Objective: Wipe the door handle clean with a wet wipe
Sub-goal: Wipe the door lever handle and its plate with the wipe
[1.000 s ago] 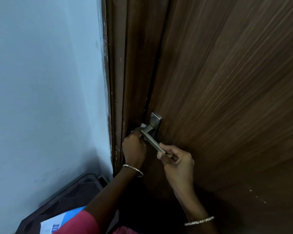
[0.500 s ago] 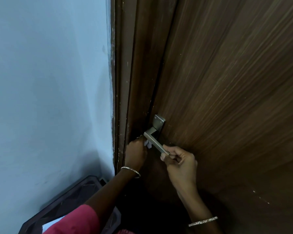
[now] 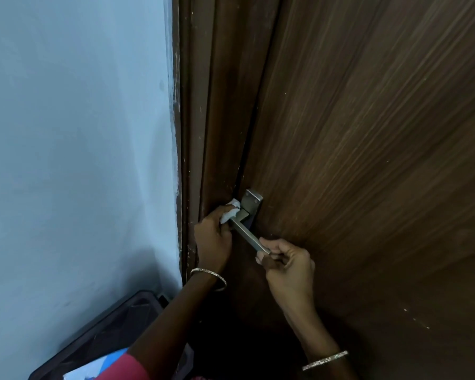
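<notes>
A grey metal lever door handle [image 3: 248, 237] with a square backplate [image 3: 252, 202] is mounted on the dark brown wooden door [image 3: 368, 160]. My left hand [image 3: 213, 238] holds a crumpled white wet wipe [image 3: 229, 212] against the handle's neck, just below the backplate. My right hand [image 3: 287, 263] pinches the free end of the lever between thumb and curled fingers. Part of the wipe is hidden inside my left fist.
The brown door frame [image 3: 203, 105] runs along the left of the door, beside a pale blue wall [image 3: 80, 133]. A dark plastic crate [image 3: 107, 335] sits low at the left, with a blue and white package [image 3: 99, 366] inside it.
My left hand has moved the wipe up from under the lever to the neck by the backplate, so more of the wipe shows. The right hand keeps its hold on the lever's end.
</notes>
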Available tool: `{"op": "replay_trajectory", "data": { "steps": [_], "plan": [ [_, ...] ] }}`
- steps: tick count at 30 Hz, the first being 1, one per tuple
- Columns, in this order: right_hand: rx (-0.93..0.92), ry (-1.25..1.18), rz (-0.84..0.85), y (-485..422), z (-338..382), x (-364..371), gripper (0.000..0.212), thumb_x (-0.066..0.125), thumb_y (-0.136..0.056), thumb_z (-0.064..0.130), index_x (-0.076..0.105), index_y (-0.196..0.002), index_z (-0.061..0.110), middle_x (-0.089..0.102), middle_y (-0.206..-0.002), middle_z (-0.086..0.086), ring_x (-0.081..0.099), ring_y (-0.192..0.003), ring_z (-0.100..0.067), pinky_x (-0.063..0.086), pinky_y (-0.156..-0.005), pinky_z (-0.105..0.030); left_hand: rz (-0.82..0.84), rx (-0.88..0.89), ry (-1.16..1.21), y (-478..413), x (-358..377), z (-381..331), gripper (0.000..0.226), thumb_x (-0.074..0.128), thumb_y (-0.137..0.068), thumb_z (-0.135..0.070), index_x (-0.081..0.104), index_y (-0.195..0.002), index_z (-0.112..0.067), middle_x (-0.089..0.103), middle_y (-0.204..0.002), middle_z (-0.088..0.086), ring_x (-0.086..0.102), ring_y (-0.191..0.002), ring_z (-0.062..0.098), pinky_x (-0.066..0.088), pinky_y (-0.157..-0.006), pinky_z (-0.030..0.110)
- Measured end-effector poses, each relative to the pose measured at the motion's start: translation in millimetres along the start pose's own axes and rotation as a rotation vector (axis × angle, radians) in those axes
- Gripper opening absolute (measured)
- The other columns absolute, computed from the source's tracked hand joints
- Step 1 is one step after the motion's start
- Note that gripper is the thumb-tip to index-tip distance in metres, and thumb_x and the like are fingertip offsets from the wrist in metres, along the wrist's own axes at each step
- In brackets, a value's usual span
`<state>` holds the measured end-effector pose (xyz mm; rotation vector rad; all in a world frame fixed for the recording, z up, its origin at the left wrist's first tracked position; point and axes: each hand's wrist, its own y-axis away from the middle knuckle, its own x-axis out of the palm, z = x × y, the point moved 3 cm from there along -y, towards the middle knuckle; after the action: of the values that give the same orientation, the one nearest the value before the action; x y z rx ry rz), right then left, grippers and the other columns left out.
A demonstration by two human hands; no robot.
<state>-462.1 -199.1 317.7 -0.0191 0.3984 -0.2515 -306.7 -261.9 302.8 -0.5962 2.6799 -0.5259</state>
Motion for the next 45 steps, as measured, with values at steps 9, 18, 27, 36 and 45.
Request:
{"op": "replay_trajectory", "data": {
  "steps": [9,18,27,36,45],
  "plan": [
    [0.016,-0.035,-0.004,1.7,0.6,1.2,0.043,0.07,-0.084,-0.011,0.078,-0.101,0.028,0.078,-0.083,0.012,0.076,-0.078,0.004,0.058,-0.069,-0.01,0.077,0.166,-0.271,-11.2,-2.2,-30.3,0.02,0.074,-0.084,-0.024,0.077,-0.105,-0.024,0.078,-0.089,-0.004,0.073,-0.073,0.013,0.051,-0.062,0.018],
    [0.014,-0.017,-0.012,2.8,3.2,1.3,0.048,0.074,-0.083,-0.008,0.074,-0.092,0.039,0.077,-0.079,0.015,0.076,-0.079,0.003,0.062,-0.077,-0.021,0.108,0.309,-0.548,1.0,6.5,-40.3,0.017,0.08,-0.075,-0.022,0.076,-0.091,-0.026,0.072,-0.073,-0.001,0.066,-0.063,0.018,0.045,-0.055,0.026],
    [0.029,-0.047,-0.006,-0.4,1.5,1.5,0.044,0.075,-0.083,-0.007,0.076,-0.093,0.036,0.078,-0.078,0.012,0.076,-0.075,0.002,0.06,-0.07,-0.015,0.015,0.255,-0.263,-32.3,-6.3,-50.0,0.02,0.073,-0.084,-0.008,0.076,-0.101,-0.018,0.078,-0.089,0.0,0.071,-0.073,0.016,0.045,-0.064,0.017],
    [0.024,-0.051,0.019,-1.0,1.5,1.0,0.04,0.073,-0.084,-0.008,0.078,-0.098,0.029,0.077,-0.085,0.014,0.075,-0.075,0.006,0.056,-0.067,-0.007,-0.055,0.194,-0.242,-31.1,4.4,-49.0,0.024,0.067,-0.087,-0.003,0.075,-0.11,-0.008,0.078,-0.096,0.008,0.073,-0.08,0.021,0.041,-0.074,0.008],
    [0.026,-0.065,0.013,-2.4,-1.7,2.0,0.039,0.073,-0.083,-0.007,0.077,-0.096,0.03,0.079,-0.083,0.01,0.077,-0.076,0.0,0.064,-0.074,-0.024,0.06,0.013,-0.331,-19.1,6.9,-15.2,0.019,0.061,-0.092,-0.018,0.073,-0.106,-0.017,0.075,-0.084,0.005,0.067,-0.067,0.022,0.035,-0.058,0.019]
  ]
}}
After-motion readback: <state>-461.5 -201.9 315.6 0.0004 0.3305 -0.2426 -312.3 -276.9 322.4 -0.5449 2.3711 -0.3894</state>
